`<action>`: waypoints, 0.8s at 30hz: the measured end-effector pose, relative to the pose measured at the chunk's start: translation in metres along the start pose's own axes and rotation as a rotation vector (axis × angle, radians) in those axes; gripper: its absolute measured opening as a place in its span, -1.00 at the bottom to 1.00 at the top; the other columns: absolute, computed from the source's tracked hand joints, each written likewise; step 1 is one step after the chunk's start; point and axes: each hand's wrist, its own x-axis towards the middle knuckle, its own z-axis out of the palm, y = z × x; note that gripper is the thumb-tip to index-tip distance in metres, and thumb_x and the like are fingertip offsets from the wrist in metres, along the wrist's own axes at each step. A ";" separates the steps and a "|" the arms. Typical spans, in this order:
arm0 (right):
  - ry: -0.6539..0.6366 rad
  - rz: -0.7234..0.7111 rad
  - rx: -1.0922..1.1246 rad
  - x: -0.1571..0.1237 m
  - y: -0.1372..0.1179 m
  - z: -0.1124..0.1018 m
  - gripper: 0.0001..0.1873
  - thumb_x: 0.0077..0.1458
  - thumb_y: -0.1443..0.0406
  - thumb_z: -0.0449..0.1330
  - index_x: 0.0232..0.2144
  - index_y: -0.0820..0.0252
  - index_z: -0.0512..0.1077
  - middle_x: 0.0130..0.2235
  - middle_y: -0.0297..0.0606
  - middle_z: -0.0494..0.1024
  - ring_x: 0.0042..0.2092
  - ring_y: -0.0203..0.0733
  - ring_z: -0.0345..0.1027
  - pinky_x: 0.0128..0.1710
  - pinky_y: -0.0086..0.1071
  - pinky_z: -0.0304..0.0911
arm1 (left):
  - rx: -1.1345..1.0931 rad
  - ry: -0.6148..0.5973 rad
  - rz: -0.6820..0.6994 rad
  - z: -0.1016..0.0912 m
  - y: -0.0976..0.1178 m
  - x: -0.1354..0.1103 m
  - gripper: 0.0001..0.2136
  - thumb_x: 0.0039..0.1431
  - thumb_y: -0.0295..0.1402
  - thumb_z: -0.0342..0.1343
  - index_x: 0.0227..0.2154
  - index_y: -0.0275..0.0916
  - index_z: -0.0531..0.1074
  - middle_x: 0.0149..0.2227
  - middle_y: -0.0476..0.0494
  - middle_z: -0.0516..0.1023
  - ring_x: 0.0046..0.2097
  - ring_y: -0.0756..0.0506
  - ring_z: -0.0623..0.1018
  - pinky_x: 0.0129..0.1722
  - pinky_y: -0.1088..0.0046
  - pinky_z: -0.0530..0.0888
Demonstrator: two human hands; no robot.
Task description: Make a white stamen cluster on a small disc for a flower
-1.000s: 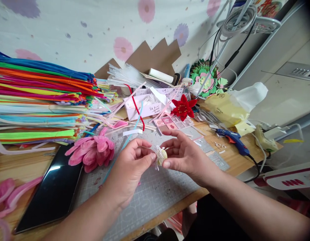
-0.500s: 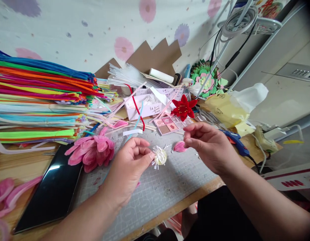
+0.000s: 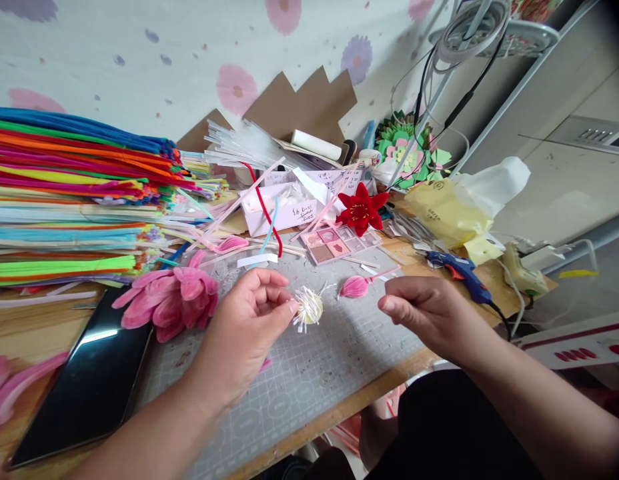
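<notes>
My left hand [image 3: 249, 330] pinches a pale yellow flower centre [image 3: 309, 310] covered in short white strands between thumb and forefinger, above the grey cutting mat [image 3: 289, 407]. To the right, my right hand [image 3: 422, 310] hovers with curled fingers, the thumb against the forefinger. Whether anything is inside it is hidden. Between the hands, a pink fuzzy petal [image 3: 354, 287] with a thin stem lies on the mat. Left of my left hand sits a pink pipe-cleaner flower [image 3: 174, 297] with many petals.
Bundles of coloured pipe cleaners [image 3: 74, 173] fill the left, above a dark tablet [image 3: 79, 380]. A red flower [image 3: 362, 209] stands by a makeup palette [image 3: 334, 245]. A blue glue gun [image 3: 462, 270] and a yellow tissue pack [image 3: 447, 213] lie at the right.
My right hand has moved slightly right and down, away from the flower centre, and its fingers have closed tighter. My left hand keeps its pinch. The view has shifted slightly.
</notes>
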 end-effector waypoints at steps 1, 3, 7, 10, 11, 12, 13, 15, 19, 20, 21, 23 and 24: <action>-0.017 -0.038 -0.002 0.000 0.000 0.004 -0.54 0.20 0.01 0.13 -0.60 0.18 0.41 -0.58 -0.32 0.37 -0.54 -0.31 0.18 -0.56 -0.42 0.10 | 0.010 -0.006 0.003 0.000 0.000 0.000 -0.77 -0.02 -0.41 0.25 -0.29 -0.20 0.35 -0.47 0.08 0.50 -0.41 0.02 0.46 -0.37 0.51 0.35; -0.018 -0.097 -0.004 0.000 0.000 0.014 -0.70 0.20 0.07 0.16 -0.37 0.17 0.50 -0.41 -0.23 0.50 -0.40 -0.24 0.32 -0.42 -0.37 0.23 | 0.026 -0.022 0.004 0.000 -0.001 -0.001 -0.77 0.00 -0.41 0.25 -0.28 -0.19 0.35 -0.46 0.08 0.50 -0.40 0.02 0.47 -0.37 0.52 0.35; 0.006 -0.125 -0.044 0.004 -0.005 0.035 -0.77 0.15 0.17 0.25 -0.23 0.20 0.51 -0.26 -0.14 0.53 -0.27 -0.17 0.36 -0.29 -0.29 0.28 | 0.051 -0.025 0.003 -0.002 -0.006 -0.002 -0.78 0.03 -0.40 0.24 -0.27 -0.16 0.35 -0.43 0.10 0.49 -0.40 0.04 0.46 -0.38 0.54 0.34; 0.022 -0.101 -0.075 0.009 -0.009 0.044 -0.86 0.10 0.23 0.28 -0.33 0.19 0.51 -0.33 -0.19 0.51 -0.31 -0.18 0.35 -0.32 -0.29 0.26 | 0.046 -0.027 -0.003 -0.003 -0.007 -0.003 -0.77 0.02 -0.39 0.25 -0.26 -0.16 0.35 -0.42 0.07 0.50 -0.41 0.02 0.45 -0.42 0.54 0.33; 0.019 -0.099 -0.077 0.011 -0.009 0.045 -0.92 0.09 0.28 0.27 -0.38 0.18 0.50 -0.36 -0.23 0.49 -0.33 -0.20 0.34 -0.33 -0.30 0.25 | 0.039 -0.027 -0.004 -0.003 -0.007 -0.003 -0.77 0.01 -0.39 0.25 -0.26 -0.16 0.35 -0.42 0.07 0.49 -0.41 0.02 0.45 -0.43 0.54 0.33; 0.016 -0.101 -0.076 0.012 -0.009 0.045 -0.95 0.09 0.33 0.25 -0.42 0.17 0.49 -0.39 -0.26 0.48 -0.35 -0.22 0.33 -0.34 -0.32 0.24 | 0.033 -0.028 -0.004 -0.003 -0.006 -0.003 -0.77 0.01 -0.39 0.25 -0.26 -0.16 0.36 -0.42 0.06 0.49 -0.41 0.01 0.45 -0.43 0.54 0.34; 0.019 -0.093 -0.072 0.013 -0.008 0.043 -0.92 0.08 0.37 0.23 -0.45 0.16 0.47 -0.42 -0.29 0.47 -0.37 -0.23 0.33 -0.36 -0.33 0.23 | 0.030 -0.026 0.001 -0.002 -0.005 -0.003 -0.77 0.00 -0.40 0.25 -0.26 -0.17 0.36 -0.42 0.06 0.49 -0.41 0.01 0.46 -0.43 0.53 0.34; 0.067 -0.032 -0.043 0.015 -0.005 0.037 -0.89 0.10 0.40 0.18 -0.44 0.14 0.46 -0.44 -0.31 0.47 -0.39 -0.24 0.33 -0.39 -0.35 0.21 | 0.041 -0.030 0.022 -0.002 -0.003 -0.003 -0.77 0.00 -0.42 0.24 -0.27 -0.17 0.36 -0.43 0.06 0.49 -0.41 0.01 0.47 -0.42 0.53 0.36; 0.107 0.052 0.096 0.017 -0.004 0.023 -0.90 0.18 0.30 0.15 -0.27 0.13 0.48 -0.31 -0.24 0.53 -0.28 -0.17 0.39 -0.32 -0.31 0.25 | 0.121 -0.069 0.087 0.002 0.000 -0.004 -0.79 0.00 -0.45 0.22 -0.29 -0.17 0.36 -0.44 0.06 0.48 -0.40 0.01 0.48 -0.41 0.53 0.38; 0.071 0.022 0.115 0.018 -0.006 0.022 -0.88 0.19 0.28 0.16 -0.25 0.14 0.48 -0.28 -0.23 0.53 -0.25 -0.16 0.39 -0.28 -0.30 0.26 | 0.148 -0.078 0.104 0.003 0.000 -0.005 -0.80 0.00 -0.45 0.21 -0.29 -0.16 0.36 -0.44 0.05 0.48 -0.40 0.00 0.49 -0.40 0.52 0.39; 0.026 -0.020 0.117 0.019 -0.009 0.021 -0.87 0.19 0.26 0.17 -0.24 0.15 0.48 -0.25 -0.22 0.53 -0.22 -0.16 0.39 -0.25 -0.29 0.27 | 0.175 -0.083 0.122 0.004 0.000 -0.006 -0.80 0.01 -0.45 0.21 -0.29 -0.16 0.36 -0.44 0.05 0.48 -0.39 0.00 0.50 -0.39 0.51 0.40; -0.048 -0.090 0.079 0.021 -0.014 0.024 -0.85 0.18 0.22 0.21 -0.24 0.17 0.49 -0.24 -0.21 0.53 -0.20 -0.15 0.38 -0.20 -0.27 0.26 | 0.221 -0.099 0.156 0.005 -0.001 -0.007 -0.80 0.02 -0.46 0.19 -0.28 -0.14 0.36 -0.43 0.05 0.48 -0.37 -0.02 0.51 -0.36 0.48 0.42; -0.073 -0.109 0.052 0.023 -0.017 0.026 -0.83 0.16 0.20 0.23 -0.24 0.17 0.49 -0.23 -0.20 0.52 -0.18 -0.14 0.38 -0.18 -0.26 0.26 | 0.236 -0.108 0.169 0.005 -0.002 -0.008 -0.80 0.02 -0.46 0.18 -0.28 -0.14 0.36 -0.43 0.04 0.48 -0.36 -0.03 0.52 -0.34 0.46 0.43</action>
